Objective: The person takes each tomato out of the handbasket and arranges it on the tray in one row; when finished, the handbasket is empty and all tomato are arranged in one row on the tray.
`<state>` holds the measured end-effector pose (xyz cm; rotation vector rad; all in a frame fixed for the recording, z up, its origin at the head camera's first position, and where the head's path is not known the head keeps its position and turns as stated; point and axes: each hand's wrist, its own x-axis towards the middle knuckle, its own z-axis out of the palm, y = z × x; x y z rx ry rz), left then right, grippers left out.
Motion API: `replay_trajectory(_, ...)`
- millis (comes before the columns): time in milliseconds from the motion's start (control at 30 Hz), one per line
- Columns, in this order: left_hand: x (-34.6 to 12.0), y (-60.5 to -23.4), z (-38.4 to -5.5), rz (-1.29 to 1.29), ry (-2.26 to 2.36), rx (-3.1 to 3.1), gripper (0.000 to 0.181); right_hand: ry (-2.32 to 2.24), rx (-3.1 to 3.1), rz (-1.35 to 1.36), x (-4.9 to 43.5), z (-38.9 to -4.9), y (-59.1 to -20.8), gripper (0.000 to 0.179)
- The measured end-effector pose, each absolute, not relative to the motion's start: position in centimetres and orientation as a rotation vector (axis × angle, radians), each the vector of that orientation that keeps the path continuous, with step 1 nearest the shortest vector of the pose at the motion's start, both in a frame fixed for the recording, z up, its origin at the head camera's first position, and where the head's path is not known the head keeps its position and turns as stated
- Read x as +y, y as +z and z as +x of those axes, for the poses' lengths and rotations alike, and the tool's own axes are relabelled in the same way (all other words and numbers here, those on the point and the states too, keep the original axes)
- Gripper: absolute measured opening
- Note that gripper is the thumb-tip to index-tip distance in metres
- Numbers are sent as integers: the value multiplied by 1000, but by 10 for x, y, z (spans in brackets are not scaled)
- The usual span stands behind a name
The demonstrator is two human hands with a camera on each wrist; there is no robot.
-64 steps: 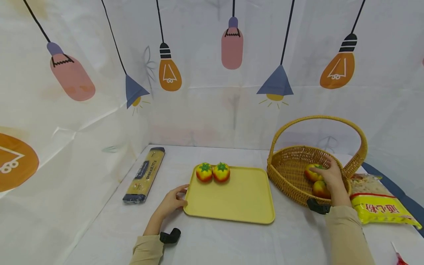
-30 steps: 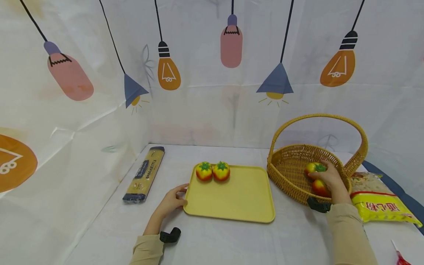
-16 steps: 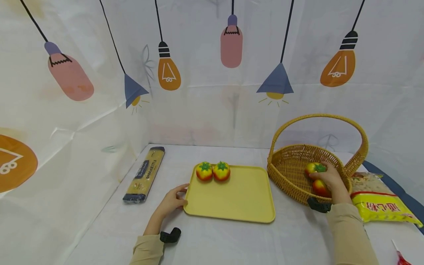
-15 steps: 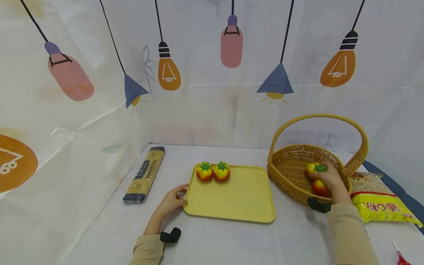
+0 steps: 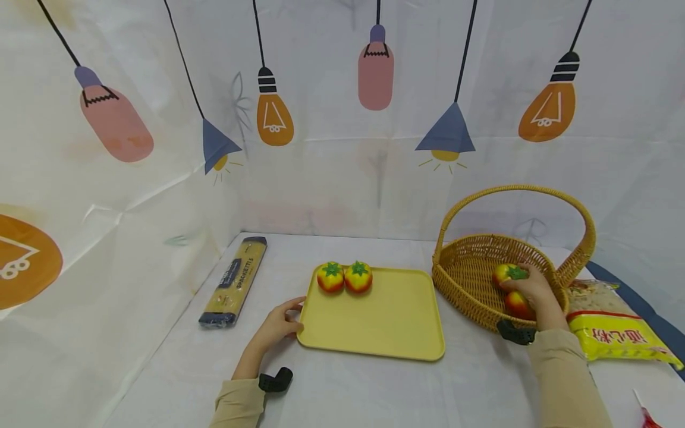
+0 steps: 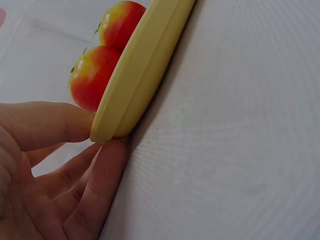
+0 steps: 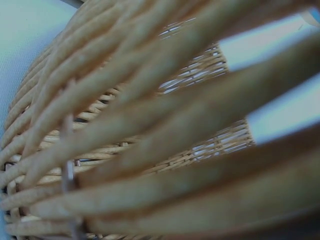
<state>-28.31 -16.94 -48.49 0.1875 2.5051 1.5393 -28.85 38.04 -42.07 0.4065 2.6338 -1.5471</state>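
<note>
My left hand (image 5: 279, 323) pinches the left edge of a yellow tray (image 5: 374, 324); in the left wrist view the thumb lies over the rim and fingers sit beneath it. Two red-and-yellow tomatoes (image 5: 330, 277) with green star-shaped tops rest side by side at the tray's back left. Inside a wicker basket (image 5: 471, 303) on the right, my right hand (image 5: 535, 286) grips the farther tomato (image 5: 503, 273), thumb on its near side. Another tomato (image 5: 517, 304) lies just below that hand, partly covered. The right wrist view has only blurred basket weave (image 7: 125, 115), hiding hand and tomatoes.
A spaghetti pack (image 5: 235, 282) lies left of the tray. Beside the basket, at the right, is a yellow-and-clear bag (image 5: 615, 333) of pasta. The basket's tall handle (image 5: 516, 189) arches above it. A small red item (image 5: 649, 419) shows at the lower right corner.
Over the two seconds, my right hand has settled lower, its spread fingers closing round the farther tomato; it has stayed nearly still since. The left hand and tray keep their place.
</note>
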Motion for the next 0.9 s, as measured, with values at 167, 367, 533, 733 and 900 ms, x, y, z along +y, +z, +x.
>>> replay_trajectory(167,-170,-485,-283,186,1546,2500,64,-1539,2649,402,378,-290,-420,85)
replay_trajectory(367,-170,-486,-284,187,1557,2487,64,-1435,2751,390,375,-288,-418,85)
replay_trajectory(533,-170,-486,-283,195,1555,2474,64,-1420,2805,396,373,-285,-419,85)
replay_trajectory(733,-169,-483,-282,170,1552,2489,64,-1502,2814,363,369,-288,-415,85)
replay_trajectory(900,-169,-483,-282,181,1553,2491,64,-1540,2804,315,366,-288,-410,84)
